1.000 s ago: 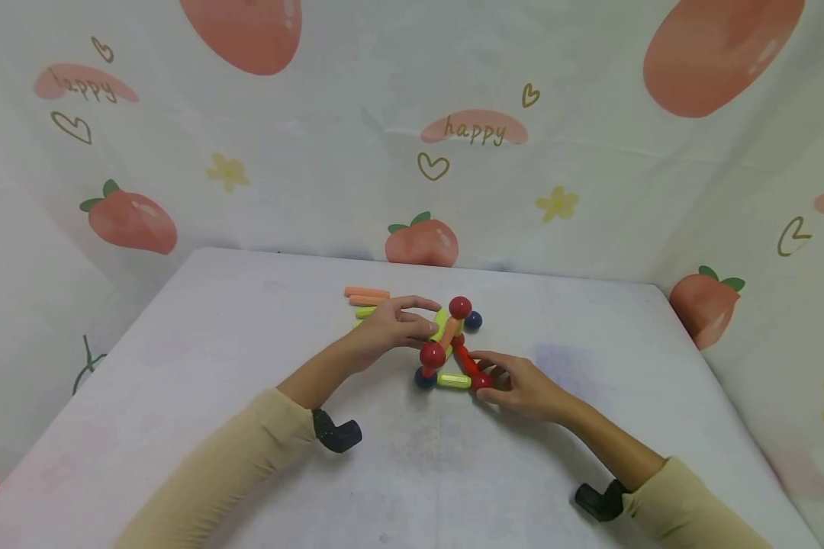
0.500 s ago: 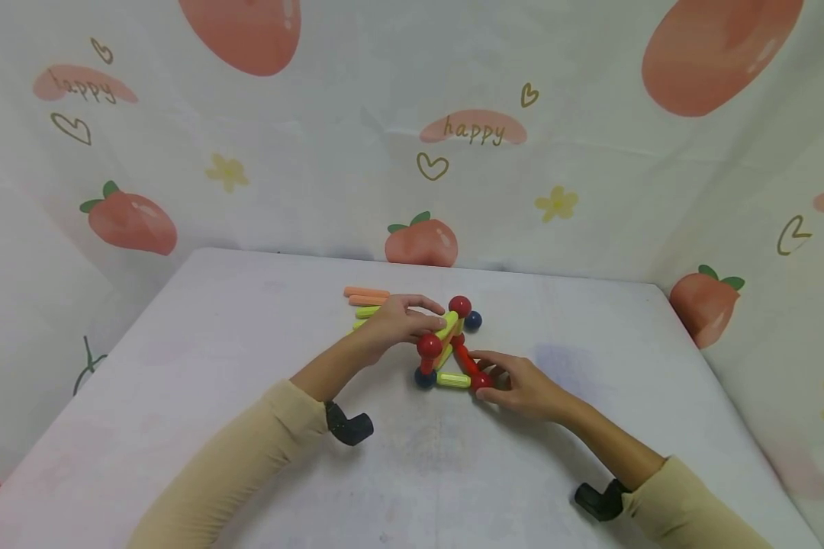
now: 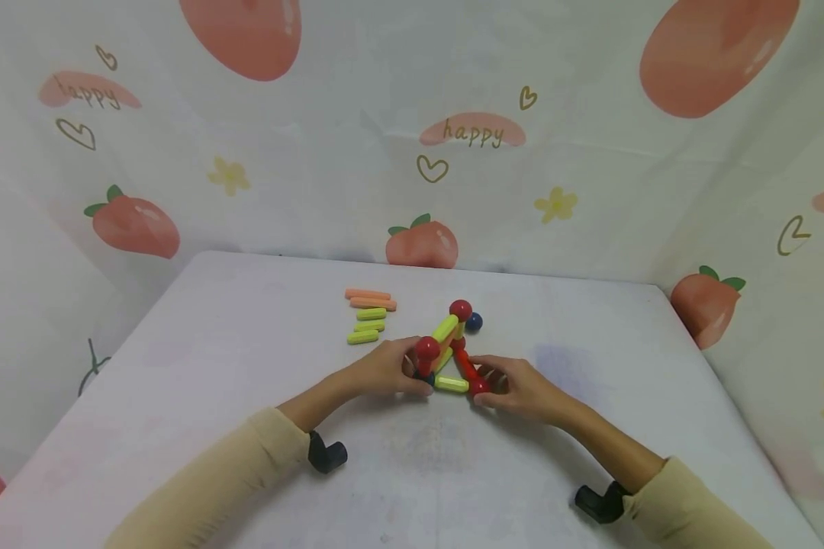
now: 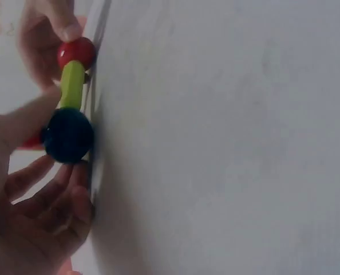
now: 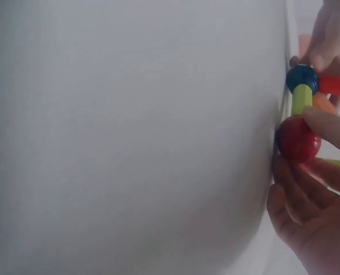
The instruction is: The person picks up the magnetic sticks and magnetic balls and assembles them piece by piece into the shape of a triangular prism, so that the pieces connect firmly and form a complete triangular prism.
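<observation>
A small frame of coloured balls and rods stands on the table. At its near left corner my left hand (image 3: 384, 369) holds a dark blue ball (image 4: 68, 136) between thumb and fingers. My right hand (image 3: 522, 386) holds the red ball (image 5: 299, 139) at the near right corner. Between those two balls runs a yellow-green rod (image 3: 451, 384). A red rod (image 3: 464, 363) leads back from the right-hand ball. Above my left hand sits an upper red ball (image 3: 427, 349). From there a yellow-green top rod (image 3: 445, 329) reaches towards a far red ball (image 3: 461, 309).
Left of the frame lie two orange rods (image 3: 367, 294) and several short yellow-green rods (image 3: 369, 325). A dark blue ball (image 3: 474, 322) is behind the frame; whether it is joined cannot be told. A printed cloth (image 3: 316, 168) hangs behind the white table (image 3: 412, 473).
My left hand has set the yellow-green rod along the top between the upper red balls, let go of it, and come down to the near blue ball. The right hand has stayed nearly still.
</observation>
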{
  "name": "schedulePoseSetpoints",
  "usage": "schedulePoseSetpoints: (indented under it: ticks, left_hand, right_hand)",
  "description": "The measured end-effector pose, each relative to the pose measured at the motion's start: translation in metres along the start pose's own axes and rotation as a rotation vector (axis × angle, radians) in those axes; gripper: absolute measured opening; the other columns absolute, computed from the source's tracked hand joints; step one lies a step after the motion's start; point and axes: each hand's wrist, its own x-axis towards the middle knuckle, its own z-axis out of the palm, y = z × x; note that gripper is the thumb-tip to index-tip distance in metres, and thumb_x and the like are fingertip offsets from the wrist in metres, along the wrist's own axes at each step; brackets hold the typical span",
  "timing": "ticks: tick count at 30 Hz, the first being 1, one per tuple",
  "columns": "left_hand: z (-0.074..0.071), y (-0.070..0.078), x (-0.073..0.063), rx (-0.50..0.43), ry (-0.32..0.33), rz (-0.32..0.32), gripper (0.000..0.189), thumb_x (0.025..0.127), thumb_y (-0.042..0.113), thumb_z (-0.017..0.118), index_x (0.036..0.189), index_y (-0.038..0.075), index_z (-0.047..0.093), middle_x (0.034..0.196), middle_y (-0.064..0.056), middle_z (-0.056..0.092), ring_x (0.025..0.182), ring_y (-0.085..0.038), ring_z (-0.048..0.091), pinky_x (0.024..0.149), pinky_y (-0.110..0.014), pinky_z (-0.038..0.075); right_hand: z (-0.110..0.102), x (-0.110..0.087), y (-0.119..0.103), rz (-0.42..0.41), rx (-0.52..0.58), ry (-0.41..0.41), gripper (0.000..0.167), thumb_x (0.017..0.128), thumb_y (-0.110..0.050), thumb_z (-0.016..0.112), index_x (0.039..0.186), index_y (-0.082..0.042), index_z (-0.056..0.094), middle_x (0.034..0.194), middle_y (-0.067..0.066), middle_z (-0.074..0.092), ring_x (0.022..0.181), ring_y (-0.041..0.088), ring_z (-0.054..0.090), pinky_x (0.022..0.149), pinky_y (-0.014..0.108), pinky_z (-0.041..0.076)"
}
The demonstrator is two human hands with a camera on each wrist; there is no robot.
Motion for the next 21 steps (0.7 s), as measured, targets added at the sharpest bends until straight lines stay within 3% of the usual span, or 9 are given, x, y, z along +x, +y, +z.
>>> schedulePoseSetpoints:
  ticks: [5,11,17,21]
  left_hand:
    - [0.004,-0.004,0.004,-0.008,0.111,0.033,0.059,0.079,0.016,0.085,0.131,0.016,0.057,0.101,0.005,0.064,0.088,-0.016,0.061,0.077,-0.029,0.055]
    - [0.004,-0.006,0.018,-0.089,0.19,0.032,0.058,0.08,0.003,0.082,0.131,0.012,0.056,0.108,-0.003,0.068,0.101,-0.017,0.066,0.091,-0.032,0.054]
    - [0.005,-0.003,0.028,-0.097,0.219,0.029,0.059,0.084,0.0,0.077,0.137,0.012,0.052,0.123,-0.009,0.068,0.114,-0.021,0.065,0.097,-0.037,0.051]
    - [-0.003,-0.005,0.02,-0.116,0.25,0.027,0.058,0.088,0.001,0.073,0.14,0.012,0.051,0.127,-0.01,0.066,0.118,-0.023,0.063,0.095,-0.037,0.053]
  right_hand:
    - [-0.004,0.0,0.001,-0.024,-0.013,0.056,0.045,0.093,-0.027,0.071,0.129,-0.003,0.062,0.104,0.002,0.07,0.093,0.017,0.065,0.078,0.027,0.056]
    - [-0.011,0.004,0.015,0.051,-0.028,0.186,0.049,0.093,-0.019,0.07,0.136,-0.002,0.054,0.124,0.015,0.064,0.094,0.022,0.066,0.079,0.031,0.057]
    - [-0.015,0.014,0.02,0.077,-0.004,0.184,0.051,0.092,-0.014,0.071,0.138,-0.003,0.053,0.13,0.017,0.061,0.092,0.022,0.065,0.078,0.03,0.057]
    - [-0.015,0.017,0.019,0.064,-0.005,0.159,0.045,0.092,-0.012,0.07,0.133,-0.001,0.057,0.126,0.015,0.064,0.095,0.023,0.064,0.08,0.031,0.056]
